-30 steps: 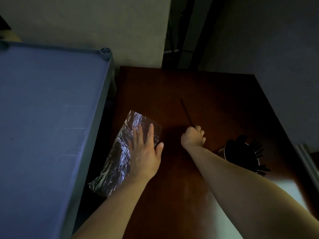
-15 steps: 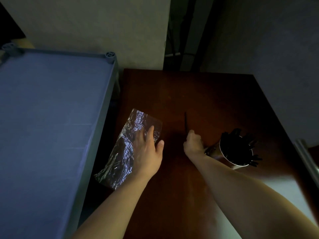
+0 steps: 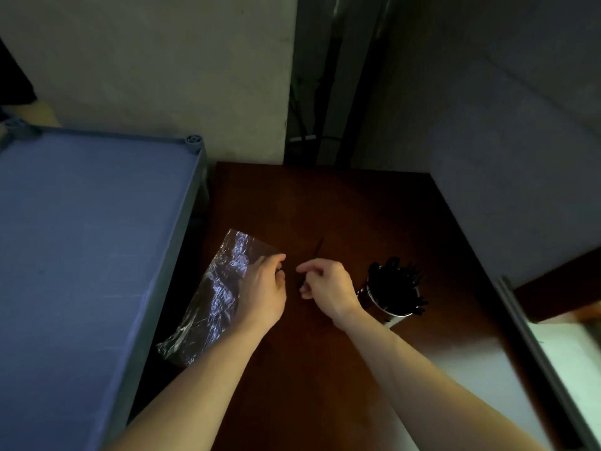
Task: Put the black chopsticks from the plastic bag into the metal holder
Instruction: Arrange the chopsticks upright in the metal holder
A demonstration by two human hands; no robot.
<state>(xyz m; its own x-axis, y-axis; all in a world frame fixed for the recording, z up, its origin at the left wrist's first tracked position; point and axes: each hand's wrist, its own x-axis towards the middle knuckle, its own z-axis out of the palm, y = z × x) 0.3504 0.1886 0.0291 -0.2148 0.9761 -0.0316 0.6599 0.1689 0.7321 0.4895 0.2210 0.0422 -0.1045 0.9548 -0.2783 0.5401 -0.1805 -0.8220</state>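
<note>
One black chopstick [image 3: 319,247] shows as a thin dark line on the brown table [image 3: 325,369], angled away from the viewer; its near end disappears into shadow between the two hands, so whether either hand touches it cannot be told. Further black chopsticks [image 3: 398,281] stand bunched in the metal holder [image 3: 388,312], ends fanning out past the rim; holder sits upright on the table just right of the right wrist. Right hand [image 3: 328,284]: fingers curled inward, forefinger and thumb drawn toward each other near the chopstick's hidden end; the light is too dim to tell if anything is pinched. Left hand [image 3: 265,288]: resting on the right edge of the plastic bag [image 3: 216,294], fingers bent, thumb and forefinger meeting at the bag's upper corner in what looks like a pinch on the film. Bag is clear, crinkled, lying flat and diagonal along the table's left edge. A blue-topped shelf [image 3: 91,242] stands beside the table's left side. Pale wall [image 3: 156,66] behind; scene dimly lit.
</note>
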